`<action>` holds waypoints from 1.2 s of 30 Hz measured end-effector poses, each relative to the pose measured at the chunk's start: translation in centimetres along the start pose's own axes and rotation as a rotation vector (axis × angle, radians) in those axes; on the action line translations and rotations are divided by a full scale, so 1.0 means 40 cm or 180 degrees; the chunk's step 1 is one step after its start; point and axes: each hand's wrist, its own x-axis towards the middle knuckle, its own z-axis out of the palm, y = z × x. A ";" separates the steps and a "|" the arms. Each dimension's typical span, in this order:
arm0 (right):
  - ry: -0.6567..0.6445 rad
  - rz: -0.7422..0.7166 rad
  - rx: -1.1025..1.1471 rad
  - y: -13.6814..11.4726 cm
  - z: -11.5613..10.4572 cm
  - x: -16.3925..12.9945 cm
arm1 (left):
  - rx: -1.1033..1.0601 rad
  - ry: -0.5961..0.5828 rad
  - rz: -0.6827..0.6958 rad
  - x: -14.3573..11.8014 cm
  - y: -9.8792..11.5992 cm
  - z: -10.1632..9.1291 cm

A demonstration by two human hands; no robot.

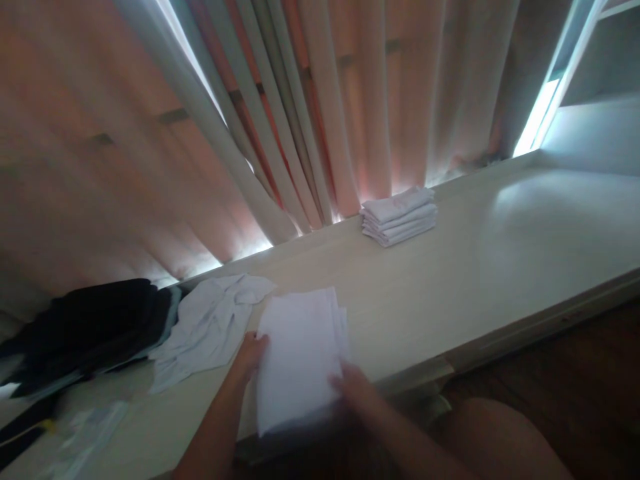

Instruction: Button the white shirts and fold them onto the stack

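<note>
Left hand: fingers closed on the left edge of the folded white cloth, thumb on top; grip looks firm but blur hides the fingertips

Right hand: laid on the cloth's lower right edge, fingers curled at the border; whether it pinches or merely presses cannot be told

Folded white cloth: flat on the pale counter, between both hands, its near end overhanging the counter's front edge; long axis runs from about 6 to 12 o'clock, tilted slightly right; layered edges show at its 3 o'clock side; both hands equally near, each in contact

Crumpled white garment: at 9 to 10 o'clock of the cloth, just beside it, unfolded

Dark clothing heap: further out at 9 o'clock, touching the crumpled garment

Stack of folded white cloths: at 1 o'clock, well apart, against the curtain
</note>
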 end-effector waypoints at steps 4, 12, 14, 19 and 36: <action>-0.0132 0.0065 -0.0335 -0.011 0.033 0.020 | 0.0770 0.0110 0.0247 0.021 0.015 0.029; -0.0058 0.0111 -0.0588 -0.015 0.066 0.030 | 0.1707 -0.0430 0.0862 0.115 0.218 0.286; -0.0061 0.0101 -0.0516 -0.007 0.070 0.032 | 0.1888 -0.0569 0.0956 0.130 0.247 0.319; 0.0007 0.0093 -0.0402 0.011 0.074 0.033 | 0.2254 -0.0955 0.1058 0.162 0.267 0.333; 0.0071 0.0317 -0.0439 -0.006 0.066 0.028 | 0.1933 -0.0749 0.1371 0.133 0.339 0.376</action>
